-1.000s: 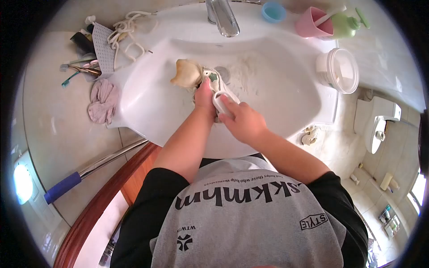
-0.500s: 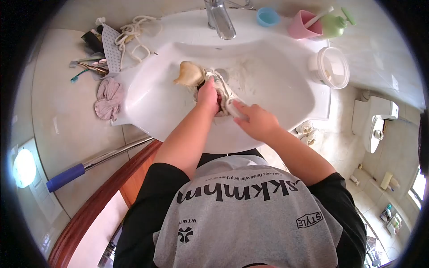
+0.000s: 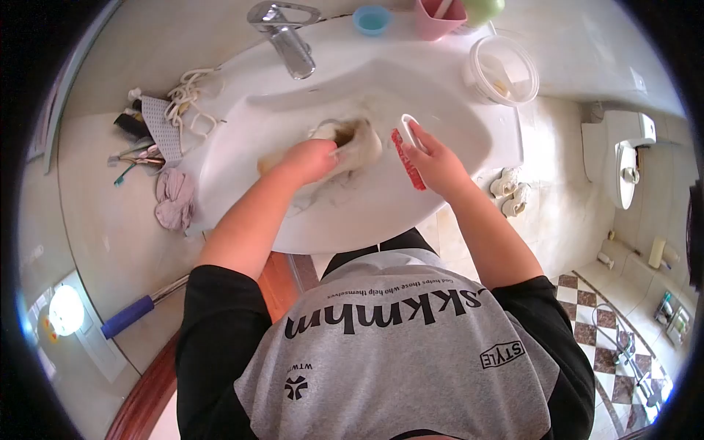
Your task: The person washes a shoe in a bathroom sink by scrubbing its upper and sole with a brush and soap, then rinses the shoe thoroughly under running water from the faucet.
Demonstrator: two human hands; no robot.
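Note:
A pale shoe [image 3: 364, 149], smeared by motion, lies low in the white sink [image 3: 455, 103]. Its dark opening faces up, and my left hand [image 3: 312, 159] is closed on its near side, with the fingertips partly hidden. To the right, apart from the shoe, my right hand [image 3: 438, 163] grips a scrub brush [image 3: 409, 158] with a white loop handle and red bristles. The bristles point left toward the shoe. Greyish, cloudy wet marks spread over the basin around the shoe.
A faucet [image 3: 292, 53] stands at the back. White shoelaces [image 3: 192, 103] and a pinkish cloth [image 3: 174, 198] lie on the left rim. Along the back and right are a blue cup [image 3: 372, 20], a pink cup [image 3: 440, 22] and a clear tub [image 3: 501, 71]. White shoes [image 3: 511, 192] rest on the floor.
The brush has come off the shoe and moved right, its red bristles now showing. My left hand has moved left and turned the shoe so its opening shows. The whole view has shifted.

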